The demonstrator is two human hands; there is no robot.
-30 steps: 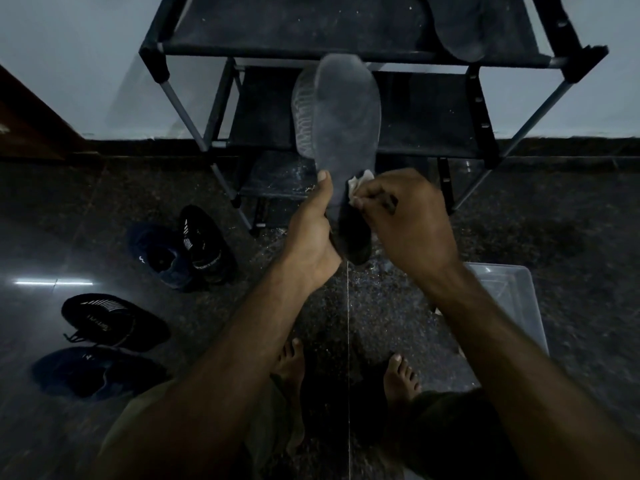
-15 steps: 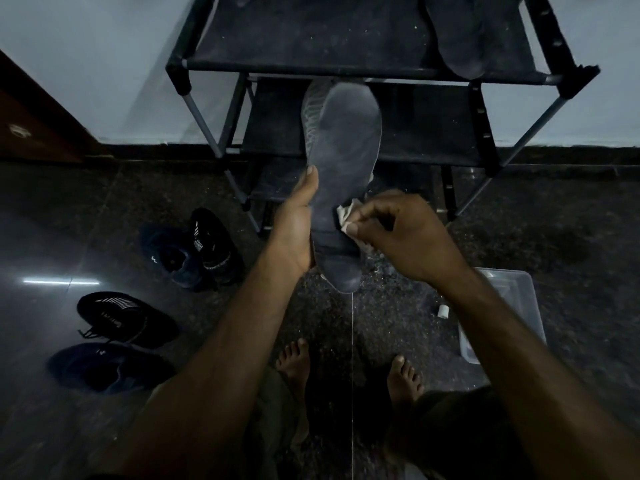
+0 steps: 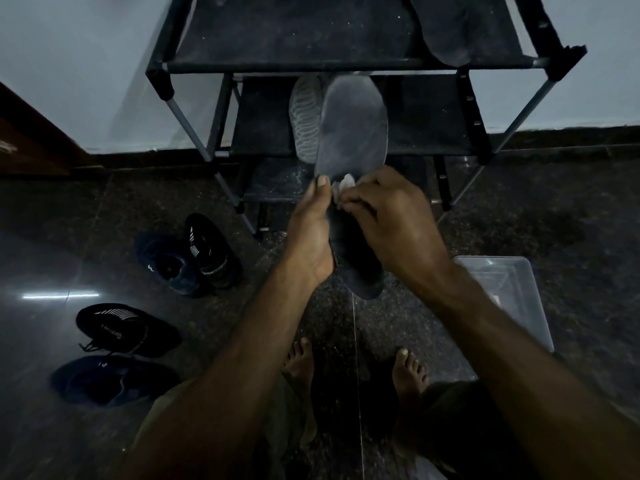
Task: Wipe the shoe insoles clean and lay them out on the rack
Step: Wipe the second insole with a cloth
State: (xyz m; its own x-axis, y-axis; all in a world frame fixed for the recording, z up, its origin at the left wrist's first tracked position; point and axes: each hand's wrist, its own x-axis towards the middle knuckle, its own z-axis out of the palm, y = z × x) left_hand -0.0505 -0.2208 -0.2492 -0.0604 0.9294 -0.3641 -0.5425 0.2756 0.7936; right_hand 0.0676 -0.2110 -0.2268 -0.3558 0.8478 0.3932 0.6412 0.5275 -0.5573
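The left hand (image 3: 310, 233) grips two stacked insoles (image 3: 353, 133) at mid-length, thumb along the edge, in front of the black shoe rack (image 3: 346, 62). The right hand (image 3: 391, 216) pinches a white cloth (image 3: 343, 185) against the top insole. Another insole (image 3: 446, 26) lies on the rack's top shelf, far right. Four dark sneakers (image 3: 187, 261) sit on the floor to the left, a clear plastic bin (image 3: 512, 292) to the right.

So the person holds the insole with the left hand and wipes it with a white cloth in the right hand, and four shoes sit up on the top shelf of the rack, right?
Almost. The left hand does hold the insole, and the right hand wipes it with the white cloth. But the head view shows the four shoes on the floor to the left, not on the rack. Its top shelf holds another insole.
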